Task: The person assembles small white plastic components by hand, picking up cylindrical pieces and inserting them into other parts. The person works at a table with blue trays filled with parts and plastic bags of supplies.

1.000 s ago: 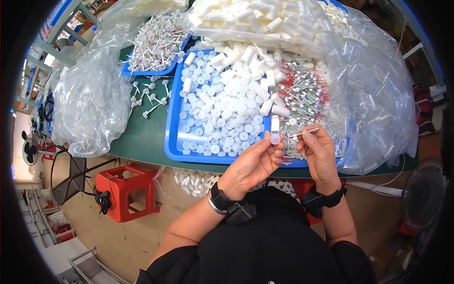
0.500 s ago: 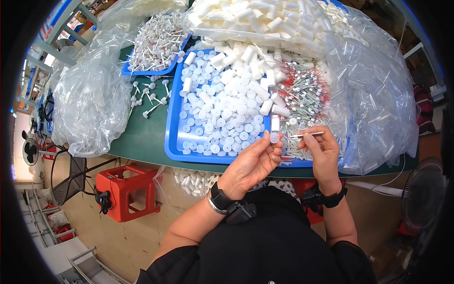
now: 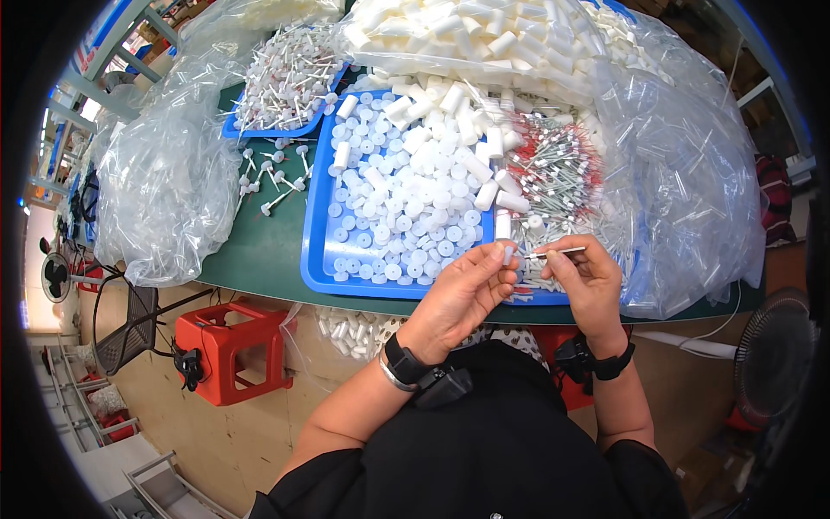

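Observation:
My left hand (image 3: 462,290) pinches a small white plastic tube (image 3: 503,228) upright at the near edge of a blue tray (image 3: 313,251). My right hand (image 3: 590,281) holds a thin grey pin (image 3: 558,253) sideways, its tip close to the tube's lower end. The tray is full of small white caps (image 3: 389,225) and white tubes, with a heap of grey pins with red tips (image 3: 553,169) on its right side.
A second blue tray (image 3: 251,130) with white stemmed parts sits at the back left. Clear plastic bags (image 3: 164,182) lie on the green table at left and right. A bag of white tubes (image 3: 484,35) lies behind. A red stool (image 3: 229,346) stands below.
My right hand has brought the pin leftward, closer to the tube in my left hand. Everything else is unchanged.

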### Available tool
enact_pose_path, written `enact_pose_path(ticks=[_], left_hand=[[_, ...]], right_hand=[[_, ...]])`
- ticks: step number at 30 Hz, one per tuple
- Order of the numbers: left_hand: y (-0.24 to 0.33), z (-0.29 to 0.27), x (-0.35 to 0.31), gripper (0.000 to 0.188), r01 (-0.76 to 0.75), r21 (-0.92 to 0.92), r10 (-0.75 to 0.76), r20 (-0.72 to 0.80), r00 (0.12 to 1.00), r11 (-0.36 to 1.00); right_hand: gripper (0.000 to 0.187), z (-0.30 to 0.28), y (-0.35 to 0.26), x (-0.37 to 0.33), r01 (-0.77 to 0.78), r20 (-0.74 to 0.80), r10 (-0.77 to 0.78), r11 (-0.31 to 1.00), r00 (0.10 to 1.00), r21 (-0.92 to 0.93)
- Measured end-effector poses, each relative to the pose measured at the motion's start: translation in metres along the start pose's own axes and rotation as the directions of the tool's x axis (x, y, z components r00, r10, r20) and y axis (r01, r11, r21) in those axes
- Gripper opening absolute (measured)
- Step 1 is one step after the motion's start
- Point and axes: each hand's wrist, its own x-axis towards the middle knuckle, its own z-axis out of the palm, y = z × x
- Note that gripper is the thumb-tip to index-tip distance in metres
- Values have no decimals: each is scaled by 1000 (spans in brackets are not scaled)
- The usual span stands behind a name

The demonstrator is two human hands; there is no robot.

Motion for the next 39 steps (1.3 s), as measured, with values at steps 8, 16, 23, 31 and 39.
enact_pose_path(ticks=[8,16,23,31,39], left_hand=[[0,5,-3,23,-20,46,21,-35,999,999],[-3,4,-3,22,-47,55,47,-6,999,997],[-5,5,-3,23,-83,112,81,28,996,990],[-8,0,-2,24,-55,186,56,0,998,981],[-1,-5,-4,25,-195,125,207,-86,975,973]], right_hand=[[14,-4,-5,3,303,231,-213,816,949,-492],[20,-3,-8,8,621,458,-459,312,761,-719],[9,2,-11,5,433,356,-257,650,898,-624],[23,2,3,2,-217,312,242,970,919,-114],[16,-10,-11,8,-94,76,173,795,982,-599]])
